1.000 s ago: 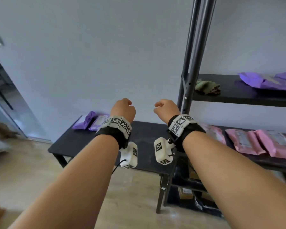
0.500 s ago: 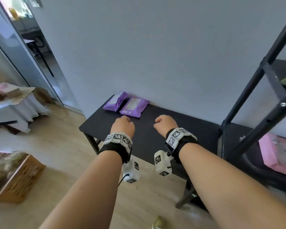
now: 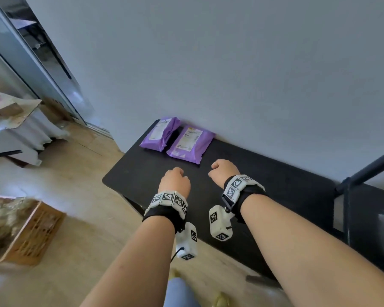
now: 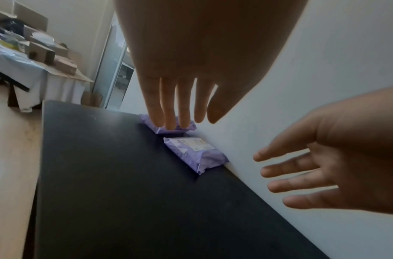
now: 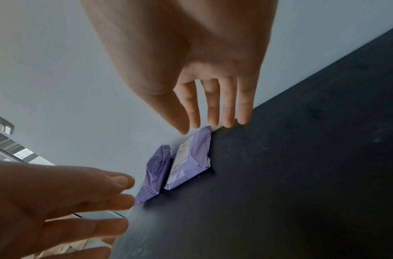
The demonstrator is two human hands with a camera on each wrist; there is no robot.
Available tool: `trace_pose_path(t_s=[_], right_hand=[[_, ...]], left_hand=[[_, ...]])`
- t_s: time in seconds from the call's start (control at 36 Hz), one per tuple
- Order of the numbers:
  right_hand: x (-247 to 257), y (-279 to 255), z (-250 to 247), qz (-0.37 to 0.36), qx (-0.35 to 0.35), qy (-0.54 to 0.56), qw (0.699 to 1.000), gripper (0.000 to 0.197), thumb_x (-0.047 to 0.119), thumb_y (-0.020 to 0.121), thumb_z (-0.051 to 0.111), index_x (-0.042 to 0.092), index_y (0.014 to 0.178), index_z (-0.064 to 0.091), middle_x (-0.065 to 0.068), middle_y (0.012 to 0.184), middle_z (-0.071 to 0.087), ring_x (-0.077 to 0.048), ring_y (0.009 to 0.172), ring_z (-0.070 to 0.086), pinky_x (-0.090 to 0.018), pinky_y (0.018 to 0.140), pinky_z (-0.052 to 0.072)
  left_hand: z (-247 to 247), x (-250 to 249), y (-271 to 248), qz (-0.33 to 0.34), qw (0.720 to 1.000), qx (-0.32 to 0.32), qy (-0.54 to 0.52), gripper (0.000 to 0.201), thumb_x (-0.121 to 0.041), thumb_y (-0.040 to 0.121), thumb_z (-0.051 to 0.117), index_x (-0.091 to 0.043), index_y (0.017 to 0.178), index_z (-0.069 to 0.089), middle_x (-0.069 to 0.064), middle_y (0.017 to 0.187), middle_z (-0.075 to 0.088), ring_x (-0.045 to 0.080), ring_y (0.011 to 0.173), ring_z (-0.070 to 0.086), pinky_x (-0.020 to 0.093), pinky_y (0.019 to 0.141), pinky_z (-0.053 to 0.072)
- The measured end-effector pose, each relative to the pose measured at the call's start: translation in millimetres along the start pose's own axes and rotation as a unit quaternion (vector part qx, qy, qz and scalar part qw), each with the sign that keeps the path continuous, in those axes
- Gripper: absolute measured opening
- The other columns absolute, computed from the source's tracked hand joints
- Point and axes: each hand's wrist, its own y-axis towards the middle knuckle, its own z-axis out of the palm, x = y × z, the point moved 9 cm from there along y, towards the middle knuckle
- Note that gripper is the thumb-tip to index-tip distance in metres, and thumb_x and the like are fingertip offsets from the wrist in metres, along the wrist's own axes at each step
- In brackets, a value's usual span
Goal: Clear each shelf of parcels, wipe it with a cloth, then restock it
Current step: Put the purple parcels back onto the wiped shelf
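While two purple parcels lie side by side against the wall on a black table, the left hand and right hand hover short of them, fingers extended and empty; a black shelf post is cropped at right.

Right hand outstretched, two purple parcels against wall

shelf rack cut off, crate blurred
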Motion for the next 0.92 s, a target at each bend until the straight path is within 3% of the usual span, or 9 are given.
trace_pose_path(t_s=[0.14,0.22,0.44,0.61,0.75,0.92], right_hand=[[10,44,14,0.028,0.011,0.006,1.0,0.04,0.015,0.089,0.055,0.018,0.129,0.056,-0.006,0.133,0.055,-0.026,0.116,0.056,-0.027,0.088,0.042],[11,69,18,0.057,0.003,0.018,0.998,0.039,0.014,0.089,0.054,0.017,0.128,0.056,-0.006,0.131,0.056,-0.025,0.115,0.057,-0.025,0.083,0.04],[23,122,38,0.147,-0.007,0.05,0.988,0.032,0.01,0.089,0.053,0.008,0.12,0.059,-0.009,0.119,0.062,-0.028,0.108,0.06,-0.034,0.086,0.048],[24,147,65,0.187,-0.001,0.088,0.978,0.021,0.02,0.086,0.055,0.016,0.106,0.059,-0.003,0.101,0.065,-0.023,0.087,0.062,-0.031,0.07,0.046],[20,158,73,0.205,-0.008,0.097,0.974,0.016,0.029,0.087,0.058,0.016,0.096,0.06,0.0,0.088,0.061,-0.02,0.078,0.06,-0.028,0.064,0.042],[17,168,75,0.222,-0.01,0.107,0.969,0.019,0.029,0.085,0.064,0.012,0.093,0.063,-0.003,0.083,0.062,-0.02,0.073,0.059,-0.027,0.058,0.04]], left_hand=[[8,-2,56,0.013,0.999,0.029,0.012,0.041,-0.02,0.091,0.045,-0.017,0.131,0.052,0.006,0.132,0.053,0.025,0.114,0.055,0.034,0.093,0.047],[9,-4,96,0.024,0.998,0.049,0.023,0.042,-0.019,0.09,0.045,-0.016,0.131,0.052,0.008,0.134,0.051,0.027,0.116,0.054,0.034,0.093,0.045],[15,-6,180,0.05,0.988,0.133,0.059,0.049,-0.01,0.091,0.043,-0.015,0.14,0.041,0.013,0.14,0.043,0.03,0.123,0.048,0.035,0.098,0.041],[28,-15,215,0.078,0.98,0.166,0.075,0.059,-0.008,0.088,0.045,-0.013,0.145,0.031,0.012,0.143,0.038,0.03,0.128,0.041,0.04,0.101,0.042],[40,-11,231,0.04,0.981,0.181,0.063,0.06,-0.008,0.083,0.045,-0.012,0.141,0.032,0.014,0.14,0.041,0.033,0.125,0.044,0.046,0.101,0.042],[47,-6,243,0.013,0.979,0.191,0.062,0.058,-0.012,0.081,0.048,-0.008,0.138,0.034,0.017,0.135,0.044,0.035,0.122,0.045,0.047,0.1,0.042]])
